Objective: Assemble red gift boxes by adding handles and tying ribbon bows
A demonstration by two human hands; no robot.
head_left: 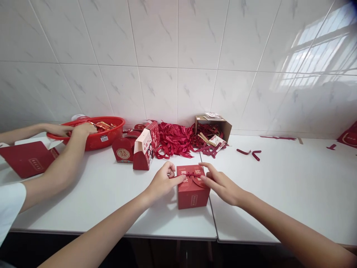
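A red gift box with gold lettering stands upright on the white table in front of me. Across its top runs a thin dark-red ribbon, tied at the middle of the lid. My left hand is at the box's left side, its thumb and curled fingers closed on one end of the ribbon. At the right edge of the lid, my right hand grips the other end by the thumb, with its index finger reaching over the back corner. The ribbon's ends are partly hidden under my fingers.
Behind lie a heap of red ribbons, a cardboard box of dark-red strips, and finished-looking boxes. At left, a co-worker's hands reach into a red basket of wrapped items, beside an open red box. Loose strips lie right.
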